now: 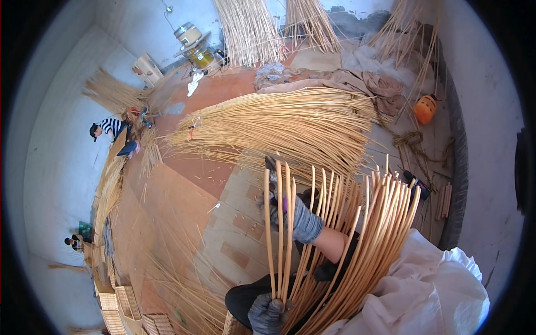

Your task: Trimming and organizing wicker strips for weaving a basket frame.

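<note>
My left hand (268, 315), in a grey glove, is closed round the lower part of a few peeled wicker rods (269, 240) near the bottom edge. My right hand (287, 209), gloved too, is higher up behind those rods, its fingers curled. A small purple patch and a dark tip show at it; what it grips is partly hidden by the rods. My right forearm (332, 245) passes among a dense row of upright wicker rods (385, 223), which fan upward in front of me. My dark trouser leg (240, 301) shows beside the left hand.
A large tied bundle of long rods (279, 128) lies beyond my hands. White sheeting (424, 279) is at lower right, an orange round container (425, 109) at right. Two people (111, 131) sit at the far left, near woven baskets (128, 301). More bundles (251, 33) stand against the wall.
</note>
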`<state>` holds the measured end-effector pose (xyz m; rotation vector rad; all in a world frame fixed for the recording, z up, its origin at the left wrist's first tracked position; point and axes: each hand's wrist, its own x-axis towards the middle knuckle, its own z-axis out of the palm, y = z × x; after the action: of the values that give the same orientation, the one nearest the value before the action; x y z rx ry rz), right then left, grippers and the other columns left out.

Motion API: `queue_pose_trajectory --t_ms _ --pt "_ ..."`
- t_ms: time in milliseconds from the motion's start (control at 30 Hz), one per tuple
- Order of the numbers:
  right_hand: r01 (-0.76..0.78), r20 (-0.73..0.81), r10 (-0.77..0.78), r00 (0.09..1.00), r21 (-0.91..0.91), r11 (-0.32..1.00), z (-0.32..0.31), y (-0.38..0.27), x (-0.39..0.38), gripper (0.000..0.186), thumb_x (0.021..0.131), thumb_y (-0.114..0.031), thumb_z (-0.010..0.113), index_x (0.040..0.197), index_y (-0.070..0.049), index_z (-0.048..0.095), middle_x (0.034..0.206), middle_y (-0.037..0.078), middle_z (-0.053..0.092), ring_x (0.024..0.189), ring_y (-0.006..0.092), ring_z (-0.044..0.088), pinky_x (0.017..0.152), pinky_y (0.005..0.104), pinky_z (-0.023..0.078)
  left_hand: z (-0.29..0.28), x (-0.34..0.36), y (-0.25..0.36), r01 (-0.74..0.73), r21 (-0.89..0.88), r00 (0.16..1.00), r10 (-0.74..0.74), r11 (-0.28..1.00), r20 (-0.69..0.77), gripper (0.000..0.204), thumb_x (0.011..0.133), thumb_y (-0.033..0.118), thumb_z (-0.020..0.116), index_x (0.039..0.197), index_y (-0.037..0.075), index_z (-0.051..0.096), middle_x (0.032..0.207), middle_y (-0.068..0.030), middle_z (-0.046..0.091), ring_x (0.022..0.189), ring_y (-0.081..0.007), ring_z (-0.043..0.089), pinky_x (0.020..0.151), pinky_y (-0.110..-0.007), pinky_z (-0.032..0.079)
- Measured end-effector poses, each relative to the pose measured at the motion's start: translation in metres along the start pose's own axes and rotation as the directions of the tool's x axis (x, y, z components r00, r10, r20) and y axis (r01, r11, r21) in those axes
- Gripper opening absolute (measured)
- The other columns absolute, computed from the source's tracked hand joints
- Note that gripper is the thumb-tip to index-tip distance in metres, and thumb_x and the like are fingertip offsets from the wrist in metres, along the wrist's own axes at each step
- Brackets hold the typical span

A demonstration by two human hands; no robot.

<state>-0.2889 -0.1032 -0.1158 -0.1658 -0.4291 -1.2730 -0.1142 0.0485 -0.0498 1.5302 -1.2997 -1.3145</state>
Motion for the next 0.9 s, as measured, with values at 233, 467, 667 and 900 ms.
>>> queue_pose_trajectory --t_ms 233,467,667,900 --pt "0.322 0.073 -0.330 0.941 -0.490 0.810 -0.021 0.007 0.002 0.031 0.078 -0.016 0.055 0.104 0.000 0.048 0.090 0.008 0.055 0.075 0.0116 0.055 0.059 0.0195 0.050 0.002 -0.002 -0.009 -0.255 0.252 0.964 0.267 0.934 -0.012 0.029 0.079 0.034 0.053 0.074 0.006 0.052 0.054 0.0024 0.048 0.041 -0.0042 0.039 0.037 -0.017 0.030" --pt "0.466 0.246 -0.402 0.882 -0.585 0.664 -0.031 0.004 0.011 0.035 0.078 -0.020 0.055 0.103 0.004 0.046 0.086 0.015 0.053 0.081 0.0211 0.054 0.063 0.0296 0.048 0.001 -0.001 -0.010 -0.120 0.147 0.992 0.123 0.982 -0.009 0.029 0.080 0.034 0.052 0.073 0.005 0.050 0.054 0.0020 0.047 0.041 -0.0041 0.038 0.037 -0.017 0.030" --pt "0.324 -0.198 -0.496 0.845 -0.548 0.771 -0.012 0.018 -0.016 0.021 0.078 -0.020 0.057 0.083 0.000 0.055 0.071 0.005 0.056 0.058 0.0095 0.053 0.048 0.0189 0.046 0.001 -0.003 -0.001 -0.216 0.243 0.976 0.217 0.946 0.021 0.028 0.081 0.032 0.051 0.074 0.005 0.051 0.054 0.0022 0.048 0.040 -0.0040 0.038 0.037 -0.019 0.032" --pt "0.225 -0.070 -0.350 0.934 -0.645 0.730 -0.006 0.017 -0.007 0.016 0.079 -0.012 0.053 0.089 0.000 0.054 0.076 0.006 0.057 0.063 0.0113 0.057 0.050 0.0206 0.050 0.004 -0.007 0.000 -0.067 0.124 0.997 0.071 0.990 -0.027 0.032 0.079 0.037 0.052 0.072 0.006 0.052 0.052 0.0019 0.045 0.040 -0.0054 0.040 0.036 -0.019 0.032"
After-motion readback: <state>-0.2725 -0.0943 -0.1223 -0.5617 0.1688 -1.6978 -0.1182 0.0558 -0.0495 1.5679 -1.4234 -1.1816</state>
